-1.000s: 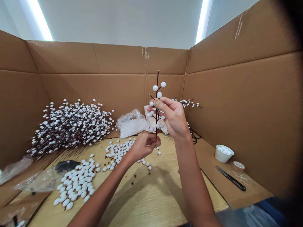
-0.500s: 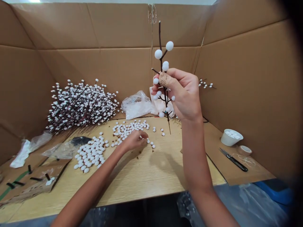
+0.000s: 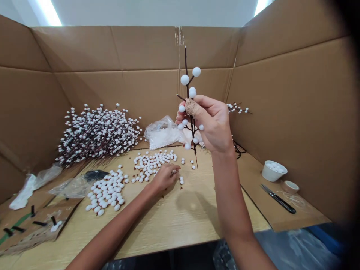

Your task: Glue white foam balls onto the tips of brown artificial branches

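My right hand [image 3: 211, 126] is raised above the table and closed around a thin dark twig [image 3: 188, 80] that carries several white foam balls; a bandage wraps one fingertip. The twig stands nearly upright, its bare tip pointing up. My left hand [image 3: 165, 175] rests low on the wooden table [image 3: 180, 217], fingers curled over the loose white balls [image 3: 150, 163] scattered there; what they pinch, if anything, is hidden. A second patch of white balls [image 3: 105, 192] lies further left.
A big heap of finished white-ball twigs [image 3: 97, 131] lies at the back left. A clear bag of balls [image 3: 163, 133] sits behind. At right are a white bowl [image 3: 273, 171], a tape roll [image 3: 290, 186] and a black knife [image 3: 278, 199]. Cardboard walls [image 3: 289, 112] surround everything.
My left hand let go of the twig's lower end and dropped onto the loose balls on the table. The right hand kept holding the twig upright; the view tilted down, then partly back up.
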Available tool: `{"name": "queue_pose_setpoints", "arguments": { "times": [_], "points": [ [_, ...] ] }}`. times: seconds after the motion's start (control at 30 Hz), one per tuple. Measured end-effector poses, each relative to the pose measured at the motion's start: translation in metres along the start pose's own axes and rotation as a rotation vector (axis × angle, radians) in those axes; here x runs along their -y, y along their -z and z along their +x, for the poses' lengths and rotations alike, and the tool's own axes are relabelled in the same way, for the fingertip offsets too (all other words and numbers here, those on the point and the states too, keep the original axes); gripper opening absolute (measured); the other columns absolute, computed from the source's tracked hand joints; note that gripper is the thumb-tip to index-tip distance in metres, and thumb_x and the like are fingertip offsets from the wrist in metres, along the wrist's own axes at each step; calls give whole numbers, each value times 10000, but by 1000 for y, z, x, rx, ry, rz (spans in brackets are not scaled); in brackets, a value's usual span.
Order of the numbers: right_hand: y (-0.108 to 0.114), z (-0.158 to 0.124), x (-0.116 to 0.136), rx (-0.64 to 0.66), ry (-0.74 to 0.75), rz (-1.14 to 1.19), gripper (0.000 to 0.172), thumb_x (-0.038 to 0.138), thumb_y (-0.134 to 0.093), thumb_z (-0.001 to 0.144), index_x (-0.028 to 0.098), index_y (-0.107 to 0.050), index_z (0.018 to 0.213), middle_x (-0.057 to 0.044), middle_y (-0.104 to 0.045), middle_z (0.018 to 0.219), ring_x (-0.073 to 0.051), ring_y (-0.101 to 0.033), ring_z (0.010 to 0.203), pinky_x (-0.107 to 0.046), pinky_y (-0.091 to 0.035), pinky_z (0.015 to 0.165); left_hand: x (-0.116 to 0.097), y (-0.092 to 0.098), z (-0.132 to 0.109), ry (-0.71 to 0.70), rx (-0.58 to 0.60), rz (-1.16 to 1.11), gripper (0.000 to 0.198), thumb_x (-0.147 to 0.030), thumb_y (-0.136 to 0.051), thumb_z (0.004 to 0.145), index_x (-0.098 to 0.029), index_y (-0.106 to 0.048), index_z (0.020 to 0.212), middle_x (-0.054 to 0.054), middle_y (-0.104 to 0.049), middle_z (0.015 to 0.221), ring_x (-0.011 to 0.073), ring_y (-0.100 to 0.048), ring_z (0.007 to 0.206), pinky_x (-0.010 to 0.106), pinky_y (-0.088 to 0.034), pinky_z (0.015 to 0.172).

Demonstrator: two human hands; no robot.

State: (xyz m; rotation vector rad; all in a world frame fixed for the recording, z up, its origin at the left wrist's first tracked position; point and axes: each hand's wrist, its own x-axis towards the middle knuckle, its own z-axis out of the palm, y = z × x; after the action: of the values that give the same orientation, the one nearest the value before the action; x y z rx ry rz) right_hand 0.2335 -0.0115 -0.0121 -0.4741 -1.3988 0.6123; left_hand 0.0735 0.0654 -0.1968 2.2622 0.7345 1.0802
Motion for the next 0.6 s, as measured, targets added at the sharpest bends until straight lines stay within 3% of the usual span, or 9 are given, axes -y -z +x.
{"name": "queue_pose_setpoints", "arguments": {
  "times": [0.13, 0.27, 0.33, 0.43, 0.6],
  "points": [
    [0, 0, -1, 24, 19, 81, 199, 401, -626, 797, 203, -641, 781, -2, -653, 775, -116, -639, 694, -279, -556, 656, -17, 13, 9, 45, -107, -95, 165, -234, -656, 754, -273, -730, 897, -15, -736, 856, 207, -678, 824, 287, -516, 790],
    [-1, 0, -1, 36, -9, 115, 166, 366, -644, 786, 203, -636, 752, 2, -657, 744, -122, -644, 696, -304, -562, 714, -61, 42, 34, 88, -241, -253, 272, -310, -634, 810, -236, -638, 1071, 30, -717, 937, 176, -687, 853, 304, -552, 761],
    [-2, 0, -1, 44, -10, 132, 144, 341, -646, 788, 202, -639, 748, 1, -661, 753, -123, -648, 714, -307, -559, 740, -91, 59, 46, 106, -365, -561, 292, -281, -714, 747, -217, -642, 1023, 39, -708, 908, 161, -691, 804, 312, -560, 774],
    [-5, -1, -2, 63, 16, 165, 108, 300, -639, 800, 201, -648, 760, 7, -654, 765, -112, -644, 708, -288, -551, 732, -133, 76, 60, 17, -473, -800, 268, -240, -761, 700, -210, -657, 945, 17, -707, 892, 118, -688, 774, 220, -550, 728],
    [-10, -3, -4, 91, 34, 172, 99, 280, -631, 812, 192, -637, 768, 9, -644, 749, -107, -635, 676, -266, -547, 677, -168, 78, 67, -54, -501, -1065, 150, -187, -765, 692, -172, -644, 780, -14, -699, 763, 105, -688, 760, 164, -536, 683]
  ]
}}
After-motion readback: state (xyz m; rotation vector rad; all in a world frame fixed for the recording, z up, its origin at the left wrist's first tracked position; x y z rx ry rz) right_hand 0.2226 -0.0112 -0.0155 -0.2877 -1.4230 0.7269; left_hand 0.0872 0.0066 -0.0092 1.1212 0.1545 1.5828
